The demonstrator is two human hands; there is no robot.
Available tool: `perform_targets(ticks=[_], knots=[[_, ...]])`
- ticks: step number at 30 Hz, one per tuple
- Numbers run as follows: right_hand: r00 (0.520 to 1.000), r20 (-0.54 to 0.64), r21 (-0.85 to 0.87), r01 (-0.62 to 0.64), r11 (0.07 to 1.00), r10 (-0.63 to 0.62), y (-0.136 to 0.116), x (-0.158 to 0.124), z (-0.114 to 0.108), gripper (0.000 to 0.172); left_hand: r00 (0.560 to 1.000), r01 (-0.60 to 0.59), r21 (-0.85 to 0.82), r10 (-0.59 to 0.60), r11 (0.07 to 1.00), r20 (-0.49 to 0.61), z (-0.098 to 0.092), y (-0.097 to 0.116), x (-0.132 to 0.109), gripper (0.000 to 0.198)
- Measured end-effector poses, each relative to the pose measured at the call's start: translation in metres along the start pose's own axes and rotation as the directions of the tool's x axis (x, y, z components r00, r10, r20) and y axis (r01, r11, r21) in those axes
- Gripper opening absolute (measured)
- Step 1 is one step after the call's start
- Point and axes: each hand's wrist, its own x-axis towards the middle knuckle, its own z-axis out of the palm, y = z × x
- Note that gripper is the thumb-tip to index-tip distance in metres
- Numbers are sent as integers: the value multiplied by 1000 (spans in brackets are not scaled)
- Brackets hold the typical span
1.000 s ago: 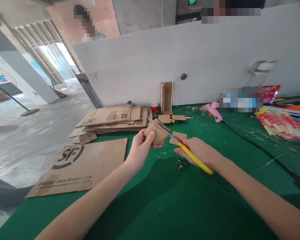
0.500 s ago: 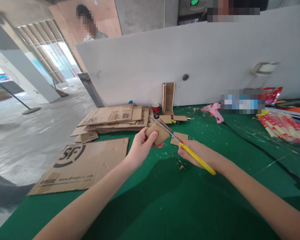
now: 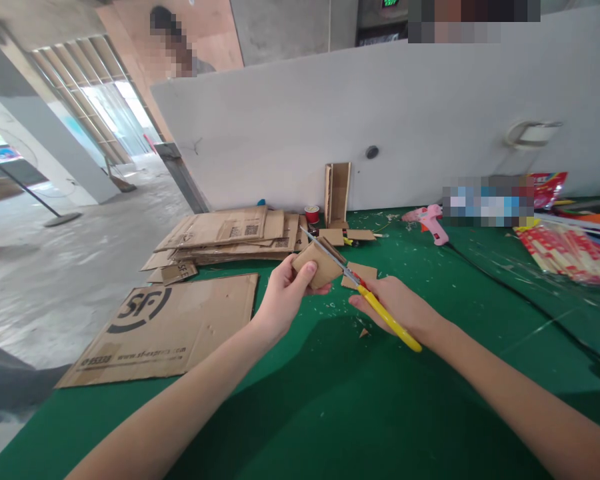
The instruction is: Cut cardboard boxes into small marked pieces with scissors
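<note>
Between thumb and fingers, my left hand [image 3: 291, 283] grips a small cardboard piece [image 3: 317, 263]. My right hand [image 3: 397, 307] is closed on a pair of scissors [image 3: 387, 317] with yellow and red handles. The scissor blades lie along the upper right edge of the cardboard piece, pointing up and left. A narrow strip [image 3: 333, 249] of cardboard shows just beyond the blades; I cannot tell if it is still joined. Under the blades' right side, another small cardboard square [image 3: 359, 275] lies on the green table [image 3: 310, 400]. A tiny cardboard scrap [image 3: 364, 333] sits nearer me.
A flat printed cardboard sheet [image 3: 180, 333] lies at left, with stacked cardboard [image 3: 215, 230] behind it. An upright cardboard channel [image 3: 339, 193] leans on the white partition [image 3: 280, 133]. At right are a pink glue gun [image 3: 433, 223], its black cord and packaged sticks [image 3: 565, 253].
My right hand has shifted slightly left with the scissors, and its thumb has moved. The strip beyond the blades stands a little further from the cardboard piece. My left hand keeps its grip.
</note>
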Motion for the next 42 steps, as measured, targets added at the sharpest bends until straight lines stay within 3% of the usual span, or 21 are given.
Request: perform_targets(ticks=[8, 18, 23, 27, 32, 37, 42], knots=[[1000, -28, -42, -6, 999, 5, 1, 0, 2, 37, 999, 39, -7, -39, 999, 1, -1, 3, 2, 34], [978, 47, 258, 186, 948, -205, 10, -1, -1, 44, 999, 25, 126, -28, 992, 25, 0, 12, 2, 30], [999, -3, 2, 40, 999, -40, -2, -3, -6, 41, 999, 11, 122, -16, 992, 37, 0, 10, 1, 30], [1000, 2, -103, 12, 995, -12, -10, -3, -5, 45, 999, 18, 86, -21, 996, 36, 0, 4, 1, 29], [998, -59, 15, 18, 1000, -17, -11, -2, 4, 49, 993, 77, 61, -83, 995, 88, 4, -3, -2, 29], [991, -137, 184, 18, 983, 8, -4, -1, 9, 53, 995, 93, 62, -95, 994, 36, 4, -6, -2, 29], [988, -100, 415, -67, 907, 119, 3, 1, 13, 54, 990, 143, -99, -142, 985, 22, 1, -8, 0, 28]])
